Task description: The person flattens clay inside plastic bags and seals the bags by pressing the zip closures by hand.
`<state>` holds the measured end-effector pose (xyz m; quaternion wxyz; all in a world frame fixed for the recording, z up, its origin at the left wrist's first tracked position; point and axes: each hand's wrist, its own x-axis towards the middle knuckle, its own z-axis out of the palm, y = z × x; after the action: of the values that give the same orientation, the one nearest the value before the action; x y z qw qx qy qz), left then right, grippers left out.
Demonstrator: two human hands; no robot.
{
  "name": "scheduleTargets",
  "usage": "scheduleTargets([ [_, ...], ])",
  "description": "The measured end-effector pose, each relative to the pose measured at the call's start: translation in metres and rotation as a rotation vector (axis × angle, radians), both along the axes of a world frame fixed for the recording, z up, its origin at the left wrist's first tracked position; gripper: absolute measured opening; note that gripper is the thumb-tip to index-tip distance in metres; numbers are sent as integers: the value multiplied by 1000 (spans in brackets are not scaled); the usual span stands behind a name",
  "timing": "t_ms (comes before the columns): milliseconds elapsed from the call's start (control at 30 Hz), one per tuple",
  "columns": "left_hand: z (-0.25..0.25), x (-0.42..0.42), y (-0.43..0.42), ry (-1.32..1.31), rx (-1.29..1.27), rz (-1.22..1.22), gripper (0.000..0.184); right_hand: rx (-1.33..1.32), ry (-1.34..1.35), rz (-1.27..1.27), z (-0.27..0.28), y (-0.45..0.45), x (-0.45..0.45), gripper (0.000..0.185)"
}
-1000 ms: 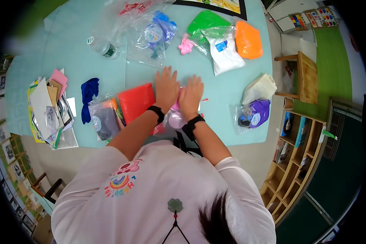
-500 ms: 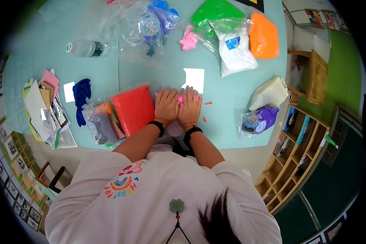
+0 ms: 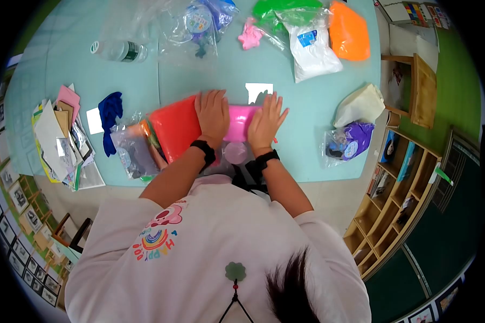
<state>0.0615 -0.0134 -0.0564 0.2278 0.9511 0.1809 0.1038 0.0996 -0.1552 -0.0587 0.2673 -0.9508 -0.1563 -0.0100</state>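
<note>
My left hand (image 3: 213,116) lies with fingers stretched forward along the right edge of a bag of red modelling clay (image 3: 175,126). My right hand (image 3: 267,123) is spread, its palm at the right end of a smooth, glossy pink slab (image 3: 241,121), which looks like modelling clay. The slab shows between both hands, and its ends are partly hidden by them. Just beyond it lies a white card (image 3: 257,90). A round, pale translucent lid or pot (image 3: 235,153) is close to my body, below the slab.
Clear bags (image 3: 137,148) of clay and a dark blue cloth-like piece (image 3: 110,118) lie left, near stacked papers (image 3: 62,134). Farther back are a plastic bottle (image 3: 118,51), a white bag (image 3: 312,51) and an orange bag (image 3: 350,32). A purple bag (image 3: 355,142) lies right.
My hands have moved apart, the left leftward and the right rightward, uncovering the pink slab between them. The whole view has shifted slightly, so the table things sit higher.
</note>
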Motion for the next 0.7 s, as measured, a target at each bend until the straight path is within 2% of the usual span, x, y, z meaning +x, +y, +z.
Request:
scheduleTargets([
  [33, 5, 1, -1, -59, -10, -6, 31, -21, 30, 109, -2, 1, -1, 50],
  [100, -15, -12, -9, 57, -13, -121, 35, -57, 87, 328, -13, 11, -3, 50],
  [133, -19, -15, -11, 116, -10, -175, 38, -38, 56, 288, -14, 11, -10, 50],
  [233, -24, -16, -11, 68, 44, -146, 46, -121, -34, 272, -21, 13, -11, 53],
  [333, -16, -7, -12, 166, 81, -148, 48, -170, 41, 301, -17, 12, -1, 55],
  [433, -24, -12, -8, 142, 127, -158, 48, -96, 44, 274, -22, 15, -6, 56],
  [533, -32, -10, -6, 132, 111, -140, 48, -142, 25, 275, -25, 16, -4, 56],
  [633, -36, -6, -4, 265, 105, -187, 47, -151, -38, 297, -28, 15, 0, 57],
  [700, -36, 2, -2, 193, 23, -145, 47, -13, 0, 237, -26, 3, 6, 57],
])
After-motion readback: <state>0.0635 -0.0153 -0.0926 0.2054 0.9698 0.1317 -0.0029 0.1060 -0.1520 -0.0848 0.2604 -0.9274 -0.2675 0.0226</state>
